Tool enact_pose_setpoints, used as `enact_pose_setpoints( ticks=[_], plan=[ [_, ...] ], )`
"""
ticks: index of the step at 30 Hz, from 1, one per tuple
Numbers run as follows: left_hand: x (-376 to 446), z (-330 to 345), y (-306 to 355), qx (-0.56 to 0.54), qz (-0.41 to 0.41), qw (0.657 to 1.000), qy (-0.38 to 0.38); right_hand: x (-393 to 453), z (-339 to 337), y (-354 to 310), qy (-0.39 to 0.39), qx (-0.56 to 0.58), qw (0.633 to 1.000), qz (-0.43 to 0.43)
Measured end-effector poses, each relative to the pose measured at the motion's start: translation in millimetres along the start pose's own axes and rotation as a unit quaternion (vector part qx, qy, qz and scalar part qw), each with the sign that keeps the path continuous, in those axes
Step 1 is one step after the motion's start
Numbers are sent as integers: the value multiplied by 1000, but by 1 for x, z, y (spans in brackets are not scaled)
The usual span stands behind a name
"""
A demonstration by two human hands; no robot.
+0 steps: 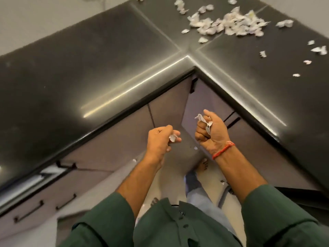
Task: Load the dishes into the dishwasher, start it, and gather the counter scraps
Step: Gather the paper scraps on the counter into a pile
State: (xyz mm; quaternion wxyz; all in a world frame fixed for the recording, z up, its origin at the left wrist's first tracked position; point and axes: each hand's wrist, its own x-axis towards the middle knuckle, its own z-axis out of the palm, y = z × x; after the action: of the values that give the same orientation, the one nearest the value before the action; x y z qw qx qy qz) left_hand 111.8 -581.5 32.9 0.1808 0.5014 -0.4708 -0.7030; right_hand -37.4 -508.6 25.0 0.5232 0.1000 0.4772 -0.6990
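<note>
at the near left, dark bar handles (28, 213) are showing on the pale cabinet fronts (110, 145) under the counter edge. the dark counter (71, 72) is running from the left toward the inside corner, with a bright streak of light lying along its near edge.

just left of centre, the left hand (160, 141) is hanging in the air in front of the corner, below the counter edge, its fingers curling round a small white paper scrap (172, 138) that is peeking out between thumb and fingers. a green sleeve (99, 223) is covering that forearm near the bottom.

just right of centre, the right hand (211, 131) is hovering beside the left, apart from it, and clenching a crumpled white wad (204, 123) whose ends are sticking out above and between the fingers. a red thread bracelet (224, 149) is circling that wrist. bare feet (202, 164) are showing on the floor below the hands.

at the far right, a loose heap of white scraps (229, 24) is lying on the counter's right wing, well apart from both hands, with single stray bits (318, 50) trailing nearer along the right edge.
</note>
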Motion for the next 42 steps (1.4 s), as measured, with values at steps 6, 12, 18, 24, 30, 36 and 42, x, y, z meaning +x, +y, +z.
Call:
enact_pose_setpoints(
  ticks=[6, 12, 18, 24, 30, 36, 42],
  plan=[
    [-56, -96, -86, -141, -109, 979, 103, -28, 21, 125, -6, -132, 983, 129],
    [-109, -167, -163, -270, -161, 921, 228, -41, 35, 233, -48, -274, 928, 247],
    [-123, -224, -241, -321, -197, 870, 317, -40, 46, 334, -52, -383, 866, 316],
    [-93, -274, -320, -340, -218, 859, 316, -8, 46, 434, -51, -487, 813, 316],
    [-31, -317, -417, -439, -265, 778, 363, 60, 16, 541, -22, -565, 769, 298],
    [-17, -329, -445, -512, -274, 757, 300, 98, 0, 570, -33, -577, 729, 367],
    [-39, -317, -407, -493, -269, 759, 329, 75, 28, 533, -43, -566, 737, 368]
  ],
)
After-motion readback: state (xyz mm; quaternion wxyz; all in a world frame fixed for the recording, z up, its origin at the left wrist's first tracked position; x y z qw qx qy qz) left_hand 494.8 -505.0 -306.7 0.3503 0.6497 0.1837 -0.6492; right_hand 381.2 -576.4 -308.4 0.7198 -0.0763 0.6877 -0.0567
